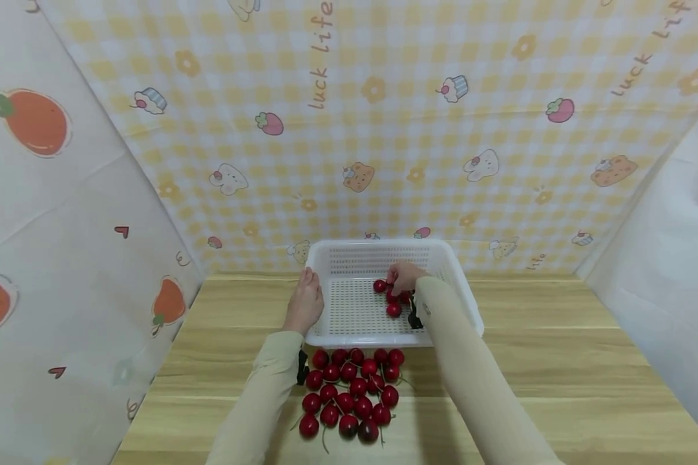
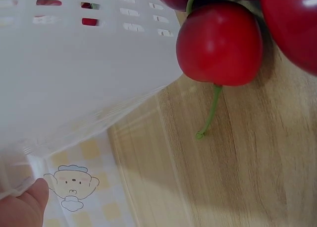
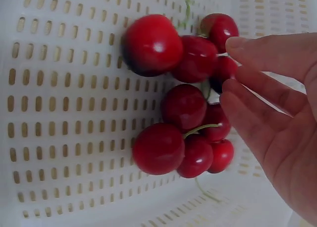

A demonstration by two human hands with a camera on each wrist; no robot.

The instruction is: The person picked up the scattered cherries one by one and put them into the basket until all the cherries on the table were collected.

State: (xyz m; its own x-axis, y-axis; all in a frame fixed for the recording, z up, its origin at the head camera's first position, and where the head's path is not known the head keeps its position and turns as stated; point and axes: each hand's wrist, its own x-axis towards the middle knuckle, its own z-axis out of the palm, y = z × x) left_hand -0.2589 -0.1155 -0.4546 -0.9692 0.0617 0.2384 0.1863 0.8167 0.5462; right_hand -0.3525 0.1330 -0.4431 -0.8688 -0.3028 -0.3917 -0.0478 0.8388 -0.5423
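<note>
Fingers and thumb of the right hand [image 3: 285, 113] stand parted beside a red cherry [image 3: 223, 76] at the far right of the white perforated plastic basket [image 1: 349, 341]; whether they touch it I cannot tell. Nine cherries [image 3: 158, 148] show in the basket from the right wrist, several with green stems, bunched in its right half. The left hand [image 1: 304, 303] rests on the basket's left rim with its fingers straight and slightly apart from any fruit. Just in front of the basket, on the near side, many more dark red cherries [image 1: 357, 387] lie loosely grouped on the wood-grain tabletop [image 1: 535, 368], their stems pointing various ways. Both forearms wear cream sleeves [image 1: 471, 361]. At the far edge rises a yellow-and-white checked sheet [image 1: 395, 142] printed with cupcakes, strawberries and flowers; "luck life" can be read on it in brown letters, left of centre and again at upper right, and "life" lower down on the right. A white sheet [image 1: 52, 213] printed with orange fruits and hearts hangs at left.
</note>
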